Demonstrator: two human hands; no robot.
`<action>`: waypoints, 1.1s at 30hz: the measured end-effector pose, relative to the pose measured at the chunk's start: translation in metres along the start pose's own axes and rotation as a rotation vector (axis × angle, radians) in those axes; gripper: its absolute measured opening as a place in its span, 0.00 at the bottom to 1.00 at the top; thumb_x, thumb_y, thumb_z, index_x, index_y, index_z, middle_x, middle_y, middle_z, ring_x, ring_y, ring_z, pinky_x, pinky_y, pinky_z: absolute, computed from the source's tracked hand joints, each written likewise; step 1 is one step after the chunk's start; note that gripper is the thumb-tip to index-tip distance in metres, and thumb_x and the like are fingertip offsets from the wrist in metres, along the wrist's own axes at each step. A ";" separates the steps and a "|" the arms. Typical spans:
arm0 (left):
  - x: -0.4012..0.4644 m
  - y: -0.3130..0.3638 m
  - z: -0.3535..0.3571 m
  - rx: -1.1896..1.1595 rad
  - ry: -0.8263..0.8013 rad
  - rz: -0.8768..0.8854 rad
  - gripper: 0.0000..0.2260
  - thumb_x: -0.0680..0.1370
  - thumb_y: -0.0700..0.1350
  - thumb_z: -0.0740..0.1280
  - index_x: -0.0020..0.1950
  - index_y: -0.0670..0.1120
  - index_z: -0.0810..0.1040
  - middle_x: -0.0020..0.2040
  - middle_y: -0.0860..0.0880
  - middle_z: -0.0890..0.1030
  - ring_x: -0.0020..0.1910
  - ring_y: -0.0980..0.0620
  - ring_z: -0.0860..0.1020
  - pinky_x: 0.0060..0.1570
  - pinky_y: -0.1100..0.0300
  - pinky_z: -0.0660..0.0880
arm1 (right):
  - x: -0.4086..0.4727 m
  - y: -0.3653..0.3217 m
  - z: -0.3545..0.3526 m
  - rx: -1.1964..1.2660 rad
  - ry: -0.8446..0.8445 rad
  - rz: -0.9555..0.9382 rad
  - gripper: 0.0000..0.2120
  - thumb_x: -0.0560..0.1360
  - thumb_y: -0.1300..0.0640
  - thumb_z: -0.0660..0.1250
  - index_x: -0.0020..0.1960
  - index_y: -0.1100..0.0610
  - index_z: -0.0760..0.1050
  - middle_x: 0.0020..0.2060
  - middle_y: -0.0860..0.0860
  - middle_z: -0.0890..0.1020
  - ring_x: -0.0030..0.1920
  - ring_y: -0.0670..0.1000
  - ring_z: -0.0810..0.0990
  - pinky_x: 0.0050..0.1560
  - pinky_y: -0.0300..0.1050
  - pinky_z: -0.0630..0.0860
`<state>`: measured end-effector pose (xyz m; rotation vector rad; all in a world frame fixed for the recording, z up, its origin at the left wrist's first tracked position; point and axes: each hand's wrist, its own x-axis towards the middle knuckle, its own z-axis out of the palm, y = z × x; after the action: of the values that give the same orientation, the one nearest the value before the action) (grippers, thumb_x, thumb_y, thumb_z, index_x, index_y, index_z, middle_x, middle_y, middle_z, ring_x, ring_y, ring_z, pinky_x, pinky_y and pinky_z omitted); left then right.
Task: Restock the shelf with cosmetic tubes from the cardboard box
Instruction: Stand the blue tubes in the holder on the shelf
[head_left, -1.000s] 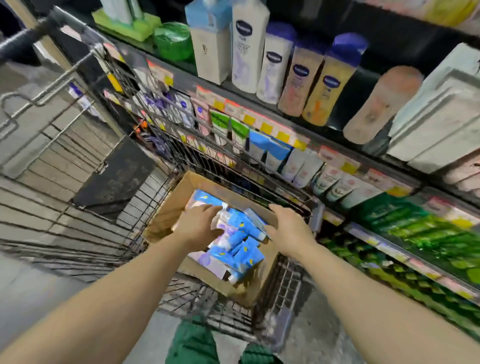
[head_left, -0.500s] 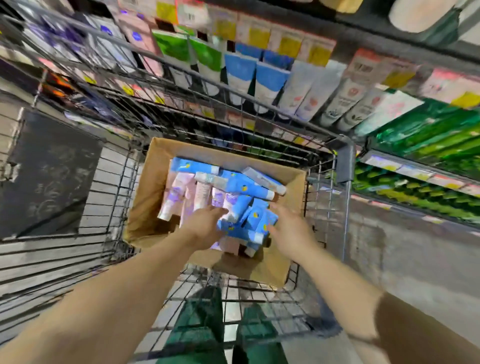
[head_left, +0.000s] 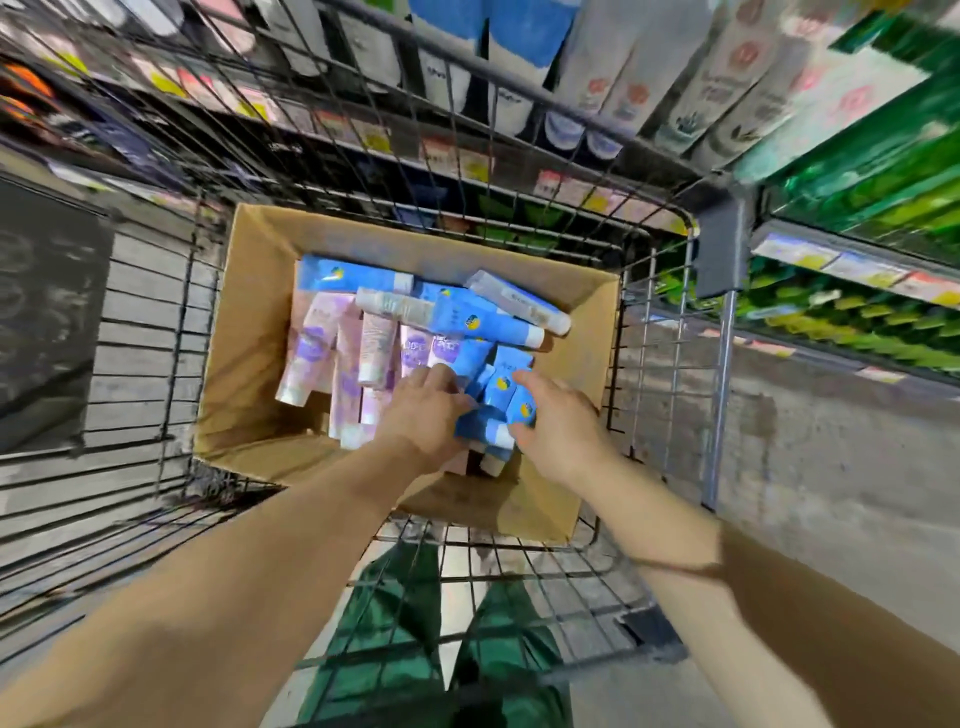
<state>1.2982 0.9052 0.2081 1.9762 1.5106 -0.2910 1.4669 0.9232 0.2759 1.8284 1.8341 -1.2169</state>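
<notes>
The cardboard box (head_left: 249, 332) is kept inside the wire cart (head_left: 670, 364), likely so the tubes can be rolled right up to the shelf (head_left: 852, 265), which is seen at 12 to 2 o'clock of the box. The blue tubes (head_left: 483, 322) are piled at 3 o'clock in the box, and the purple and pink tubes (head_left: 317, 348) are laid at 9 o'clock. Two hands are seen. A bunch of blue tubes at 5 o'clock in the box is squeezed between them, likely so many can be lifted at once. The left hand (head_left: 423, 418) is curled over the bunch, and the right hand (head_left: 558, 423) is wrapped around its other side. About eight blue tubes and about six purple or pink ones can be counted, but some are hidden.
</notes>
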 end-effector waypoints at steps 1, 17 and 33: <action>-0.003 -0.002 -0.007 -0.008 0.018 0.021 0.21 0.67 0.53 0.75 0.59 0.52 0.82 0.58 0.43 0.74 0.57 0.37 0.71 0.55 0.48 0.70 | 0.000 -0.002 -0.001 -0.032 -0.049 0.008 0.28 0.77 0.51 0.65 0.75 0.52 0.61 0.71 0.54 0.69 0.69 0.57 0.68 0.69 0.49 0.64; 0.018 -0.031 -0.025 -0.363 0.015 -0.410 0.23 0.73 0.56 0.70 0.65 0.50 0.75 0.61 0.46 0.78 0.59 0.43 0.76 0.58 0.50 0.74 | 0.012 0.000 -0.010 0.855 -0.102 0.299 0.08 0.79 0.54 0.63 0.55 0.56 0.68 0.50 0.55 0.79 0.39 0.50 0.80 0.50 0.50 0.79; 0.026 -0.011 -0.026 -0.143 -0.238 -0.432 0.15 0.73 0.54 0.67 0.52 0.44 0.77 0.50 0.46 0.82 0.47 0.45 0.79 0.45 0.57 0.72 | 0.005 -0.003 -0.025 1.234 -0.102 0.357 0.05 0.79 0.53 0.64 0.51 0.53 0.70 0.41 0.54 0.74 0.32 0.49 0.69 0.30 0.40 0.65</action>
<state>1.2917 0.9429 0.2114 1.4354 1.7332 -0.5599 1.4720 0.9448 0.2883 2.3420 0.5348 -2.4720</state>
